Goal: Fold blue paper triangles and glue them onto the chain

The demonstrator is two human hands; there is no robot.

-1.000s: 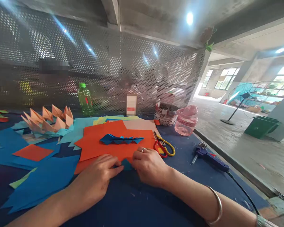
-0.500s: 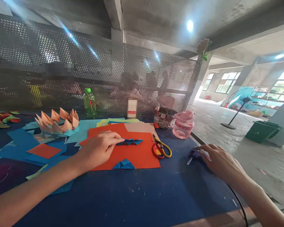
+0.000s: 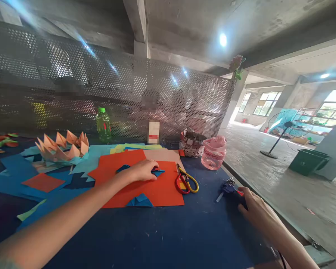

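Note:
My left hand (image 3: pixel 146 170) is over the orange paper sheets (image 3: pixel 168 190), its fingers closed on a small folded blue paper piece (image 3: pixel 158 173). Another folded blue piece (image 3: pixel 123 168) lies just left of the hand, partly behind my wrist. A third folded blue piece (image 3: pixel 140 200) rests at the front edge of the orange sheets. My right hand (image 3: pixel 253 203) is at the table's right side, thumb and forefinger apart, beside a dark blue glue gun (image 3: pixel 227 187) with a pale stick at one end. The forefinger is at its red part; whether it touches is unclear.
Red-and-yellow scissors (image 3: pixel 187 181) lie at the right of the orange sheets. Behind stand a woven basket (image 3: pixel 192 145), a pink jug (image 3: pixel 213 154) and a green bottle (image 3: pixel 103 126). A peach folded-paper ring (image 3: pixel 63 147) and loose blue sheets (image 3: pixel 14 168) occupy the left.
My left hand has moved right along the orange sheets to the blue piece there. My right hand has drawn back off the glue gun to its right side. The view has shifted slightly.

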